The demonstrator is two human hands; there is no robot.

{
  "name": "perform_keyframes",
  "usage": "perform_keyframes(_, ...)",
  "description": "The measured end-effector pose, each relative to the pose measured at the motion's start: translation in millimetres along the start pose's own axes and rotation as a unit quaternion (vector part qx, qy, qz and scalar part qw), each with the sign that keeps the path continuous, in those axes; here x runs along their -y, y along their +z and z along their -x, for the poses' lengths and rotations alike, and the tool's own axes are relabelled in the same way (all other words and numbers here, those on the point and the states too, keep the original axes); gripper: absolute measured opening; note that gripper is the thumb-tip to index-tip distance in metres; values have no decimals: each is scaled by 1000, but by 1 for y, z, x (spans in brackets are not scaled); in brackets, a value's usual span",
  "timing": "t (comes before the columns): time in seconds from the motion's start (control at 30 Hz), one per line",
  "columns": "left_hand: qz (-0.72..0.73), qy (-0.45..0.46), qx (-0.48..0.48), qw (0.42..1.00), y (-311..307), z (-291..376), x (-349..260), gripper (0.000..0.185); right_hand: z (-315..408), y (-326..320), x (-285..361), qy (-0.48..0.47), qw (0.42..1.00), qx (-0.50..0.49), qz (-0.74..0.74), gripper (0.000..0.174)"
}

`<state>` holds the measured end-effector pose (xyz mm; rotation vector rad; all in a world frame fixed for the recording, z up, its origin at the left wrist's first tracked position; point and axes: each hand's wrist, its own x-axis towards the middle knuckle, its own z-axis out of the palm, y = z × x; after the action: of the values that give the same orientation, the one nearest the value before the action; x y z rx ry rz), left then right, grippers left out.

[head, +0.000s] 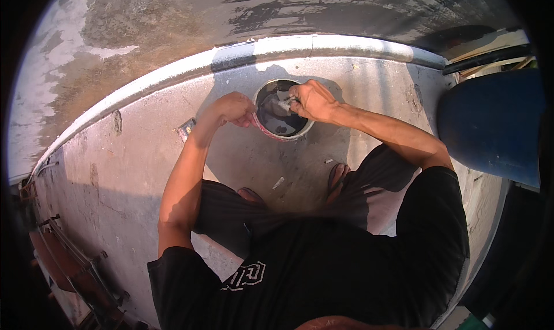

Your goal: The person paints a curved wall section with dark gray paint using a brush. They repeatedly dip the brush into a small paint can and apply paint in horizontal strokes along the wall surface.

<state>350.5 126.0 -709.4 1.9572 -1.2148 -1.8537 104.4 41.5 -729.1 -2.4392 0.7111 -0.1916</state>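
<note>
A round bucket (277,136) with a pale rim and reddish outer side stands on the concrete floor before me. Grey, wet-looking material (275,113) lies inside it, with darker patches on its surface. At the bucket's left rim, the fingers of my left hand (236,109) grip the edge. My right hand (315,100) is over the right side of the opening, its fingers closed around a pale-ended hand tool (284,105) that reaches into the bucket. Most of the tool is hidden by the hand, so its exact kind is unclear.
A small printed pack (187,129) lies left of the bucket. Beyond it runs a raised white curb (281,48) below a patchy grey surface (173,22). A large blue barrel (489,122) stands at right. My sandalled feet (337,178) are just behind the bucket, near small scraps (278,182).
</note>
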Motion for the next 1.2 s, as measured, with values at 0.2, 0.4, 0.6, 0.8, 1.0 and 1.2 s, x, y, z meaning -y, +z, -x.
perform_keyframes(0.2, 19, 9, -26, 999, 3, -7, 6, 23, -2, 8, -12, 16, 993, 24, -118, 20)
perform_keyframes(0.4, -3, 26, -15, 1000, -4, -9, 11, 22, 1, -12, -8, -71, 994, 19, 78, 10)
perform_keyframes(0.6, -24, -3, -35, 999, 3, -2, -5, 20, 11, -1, -13, -142, 957, -18, 252, 24)
perform_keyframes(0.8, -15, 20, -26, 999, 0, -2, 6, 21, 10, -21, 4, 5, 995, 9, 104, 24)
perform_keyframes(1.0, -14, -13, -28, 999, 0, -6, 1, 24, 9, -2, -5, 53, 991, 33, -120, 22)
perform_keyframes(1.2, -29, 52, -10, 998, -8, -16, 18, 25, 10, -19, -1, -7, 997, 9, -75, 18)
